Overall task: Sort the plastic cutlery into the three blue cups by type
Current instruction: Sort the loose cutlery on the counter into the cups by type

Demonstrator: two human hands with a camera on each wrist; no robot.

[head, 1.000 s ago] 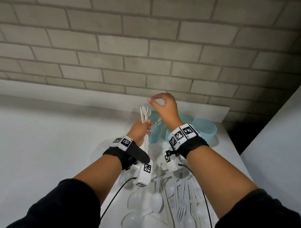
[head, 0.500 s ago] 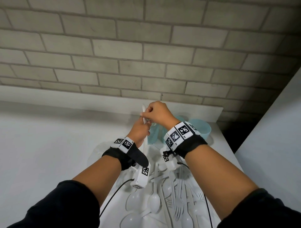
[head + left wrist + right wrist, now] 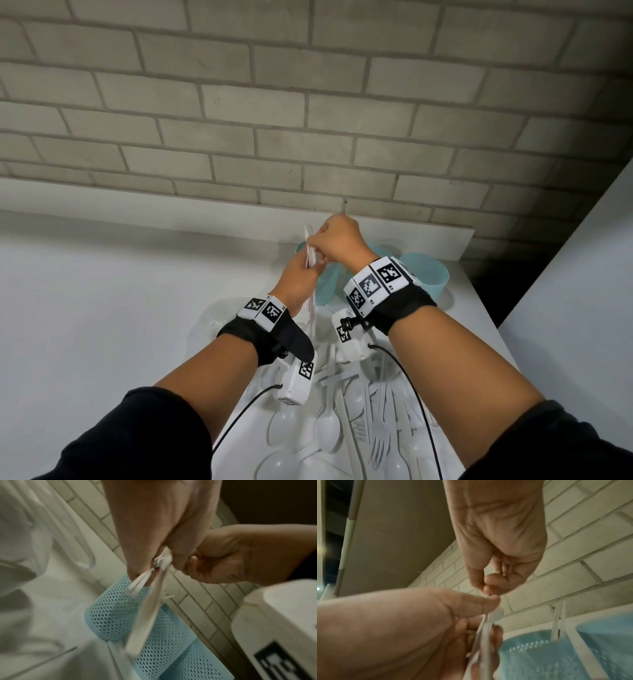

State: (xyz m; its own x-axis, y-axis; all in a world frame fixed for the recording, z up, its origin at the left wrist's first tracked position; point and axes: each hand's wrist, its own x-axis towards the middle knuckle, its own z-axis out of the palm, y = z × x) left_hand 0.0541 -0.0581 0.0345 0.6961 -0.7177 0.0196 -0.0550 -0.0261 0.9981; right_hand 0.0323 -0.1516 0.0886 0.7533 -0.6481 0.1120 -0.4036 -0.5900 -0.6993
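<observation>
My left hand [image 3: 301, 274] grips an upright bundle of white plastic cutlery [image 3: 309, 248] just left of the blue cups. My right hand [image 3: 339, 240] sits over the bundle's top and pinches the upper end of a piece [image 3: 164, 559] in it. In the left wrist view the handles [image 3: 147, 612] hang down in front of a blue mesh cup [image 3: 109, 609]. The right wrist view shows my fingertips [image 3: 489, 588] meeting the left thumb [image 3: 471, 604] at the cutlery [image 3: 485, 626]. One cup [image 3: 323, 291] stands below my hands, and another [image 3: 424, 274] stands to the right. The middle cup is mostly hidden.
A pile of white spoons, forks and knives [image 3: 359, 428] lies on the white table [image 3: 102, 325] under my forearms. White pieces [image 3: 558, 622] stand in a cup [image 3: 539, 655] by the brick wall [image 3: 308, 120]. A white panel [image 3: 582, 291] rises at the right.
My right hand came down and left from above the cups onto the top of the bundle, and its fingers closed there. The left hand kept holding the bundle.
</observation>
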